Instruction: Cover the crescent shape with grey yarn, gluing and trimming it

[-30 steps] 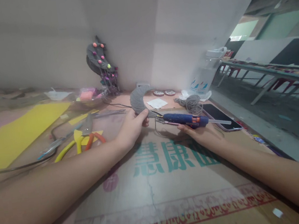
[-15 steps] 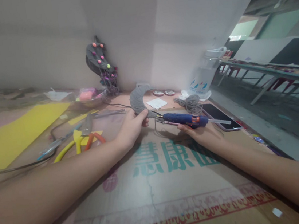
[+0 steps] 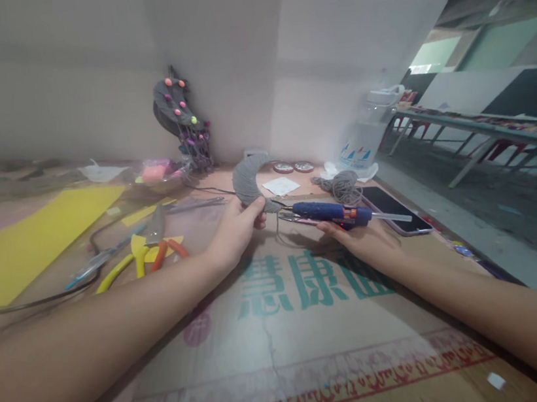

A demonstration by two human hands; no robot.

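Between the thumb and fingers of my left hand (image 3: pixel 244 220) is the lower part of a crescent wrapped in grey yarn (image 3: pixel 247 180). My right hand (image 3: pixel 359 235) is closed around a blue hot glue gun (image 3: pixel 332 212), its nozzle pointing left at the crescent's lower tip. A clear glue stick (image 3: pixel 392 216) sticks out of the gun's back end. Whether the nozzle touches the yarn I cannot tell. Under the gun lies a pair of scissors (image 3: pixel 295 217), partly hidden. A loose bundle of grey yarn (image 3: pixel 343 186) lies behind the gun.
A phone (image 3: pixel 396 210) and a water bottle (image 3: pixel 363 136) are at the right. Pliers with yellow handles (image 3: pixel 139 248), orange-handled pliers (image 3: pixel 161 255) and a yellow sheet (image 3: pixel 41 241) lie left. A decorated grey crescent (image 3: pixel 172 108) leans on the back wall. Printed cardboard (image 3: pixel 297 342) covers the front.
Almost nothing differs. Both hands hold the crescent and the glue gun in nearly the same place; the whole view has shifted very slightly.
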